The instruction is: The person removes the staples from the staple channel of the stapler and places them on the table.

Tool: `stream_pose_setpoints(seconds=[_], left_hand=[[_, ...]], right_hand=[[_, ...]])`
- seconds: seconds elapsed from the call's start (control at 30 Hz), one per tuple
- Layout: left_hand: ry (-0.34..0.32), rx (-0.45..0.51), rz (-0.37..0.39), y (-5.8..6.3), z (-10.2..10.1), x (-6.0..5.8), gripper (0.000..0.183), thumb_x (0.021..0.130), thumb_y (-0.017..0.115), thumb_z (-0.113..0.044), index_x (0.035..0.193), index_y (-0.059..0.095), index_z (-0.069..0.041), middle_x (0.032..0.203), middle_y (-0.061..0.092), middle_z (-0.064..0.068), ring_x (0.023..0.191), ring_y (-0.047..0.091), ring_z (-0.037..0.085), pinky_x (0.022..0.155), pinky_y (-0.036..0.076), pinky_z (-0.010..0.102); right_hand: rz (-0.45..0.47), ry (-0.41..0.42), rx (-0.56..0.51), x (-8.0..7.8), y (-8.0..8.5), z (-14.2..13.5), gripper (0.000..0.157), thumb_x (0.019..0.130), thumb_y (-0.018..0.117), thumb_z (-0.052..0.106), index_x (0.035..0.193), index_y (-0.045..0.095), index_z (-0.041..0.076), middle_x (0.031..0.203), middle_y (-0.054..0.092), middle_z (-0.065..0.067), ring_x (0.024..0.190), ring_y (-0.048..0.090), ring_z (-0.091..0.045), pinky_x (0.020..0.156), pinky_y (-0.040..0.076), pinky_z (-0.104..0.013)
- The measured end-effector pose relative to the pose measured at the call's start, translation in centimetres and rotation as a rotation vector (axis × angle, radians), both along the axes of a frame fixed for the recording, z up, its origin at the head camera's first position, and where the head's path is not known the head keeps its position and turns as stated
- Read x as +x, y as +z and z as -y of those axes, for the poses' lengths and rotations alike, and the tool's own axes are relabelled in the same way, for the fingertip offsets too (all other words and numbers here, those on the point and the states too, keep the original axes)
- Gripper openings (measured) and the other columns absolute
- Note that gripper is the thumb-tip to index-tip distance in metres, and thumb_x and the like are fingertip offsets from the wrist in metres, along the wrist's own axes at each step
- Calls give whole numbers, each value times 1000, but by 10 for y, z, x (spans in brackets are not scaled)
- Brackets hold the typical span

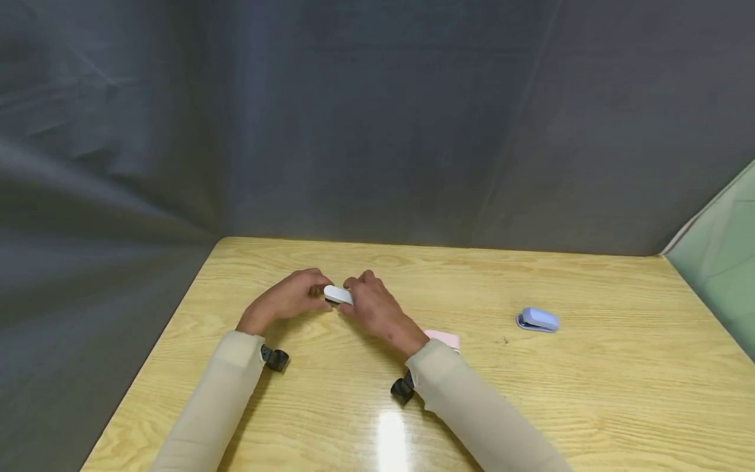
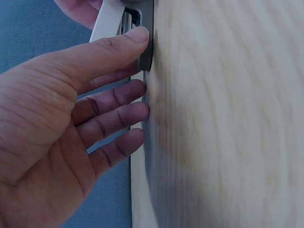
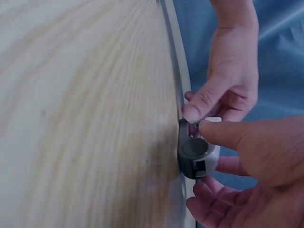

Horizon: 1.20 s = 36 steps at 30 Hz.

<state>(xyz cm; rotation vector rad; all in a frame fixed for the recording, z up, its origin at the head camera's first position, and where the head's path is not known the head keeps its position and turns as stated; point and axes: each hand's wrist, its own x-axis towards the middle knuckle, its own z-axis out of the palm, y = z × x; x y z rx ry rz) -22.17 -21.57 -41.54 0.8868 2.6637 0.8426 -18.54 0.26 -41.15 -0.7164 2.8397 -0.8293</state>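
Fingertips, left hand [image 1: 291, 296]: thumb and forefinger pinch one end of the white stapler [image 1: 339, 295]; the other three fingers are slightly bent, apart from it.
Fingertips, right hand [image 1: 377, 307]: thumb and fingers curl round the stapler's opposite end.
White stapler: between the two hands, left of the table's middle; white cover up, grey base facing the tabletop. Whether it touches the wood, I cannot tell.
Wrists: a black camera [image 1: 275, 359] on each, beside beige sleeves [image 1: 203, 410].
Pink object [image 1: 444, 339]: just beyond the right sleeve, partly hidden by that arm.
Blue stapler [image 1: 539, 319]: on the table, well apart, to the right.
Table [image 1: 330, 419]: yellowish wood grain, with a bright reflection near the front.
Backdrop [image 1: 377, 131]: dark grey sheet, creased at left.
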Motion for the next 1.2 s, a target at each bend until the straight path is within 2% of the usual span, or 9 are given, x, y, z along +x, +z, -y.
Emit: stream_pose_setpoints(seconds=[0.2,0.4,0.63,0.8,0.97,1.2], left_hand=[[-12,57,13,-1,-1,-3,13,90,81,-10,102,77,-12,96,62,-3,81,55,16,73,48,35],[5,97,17,-4,-1,-6,9,88,83,-11,93,76,-15,92,64,-4,78,54,16,71,47,34],[24,110,79,-5,-1,-9,13,88,83,-11,88,71,-14,87,64,-2,74,52,17,69,45,34],[26,106,91,-5,-1,-13,16,88,83,-11,86,68,-13,81,61,-2,71,50,16,67,43,32],[33,128,138,-3,1,-13,17,89,83,-10,83,67,-9,76,60,2,69,49,17,66,42,32],[34,128,148,-5,5,-12,19,89,83,-12,80,66,-11,74,59,0,68,49,16,64,41,31]], right_hand=[[14,-4,15,-3,-6,7,22,100,71,24,114,69,6,101,56,-8,83,53,-20,73,49,-36],[12,-3,-10,-7,-7,6,14,99,72,20,105,71,8,91,58,-2,82,51,-18,70,47,-34],[-14,-40,-48,-8,-6,7,8,94,78,21,93,77,13,86,60,1,76,54,-16,67,48,-35],[-31,-47,-101,-11,-6,7,13,94,79,21,83,77,14,76,62,3,64,49,-14,62,44,-32],[-38,-45,-130,-13,-7,9,18,92,81,21,77,78,13,62,58,5,54,41,-12,57,39,-28],[-96,-22,-101,-10,-10,11,27,94,79,27,71,75,13,66,57,3,59,43,-12,59,40,-29]])
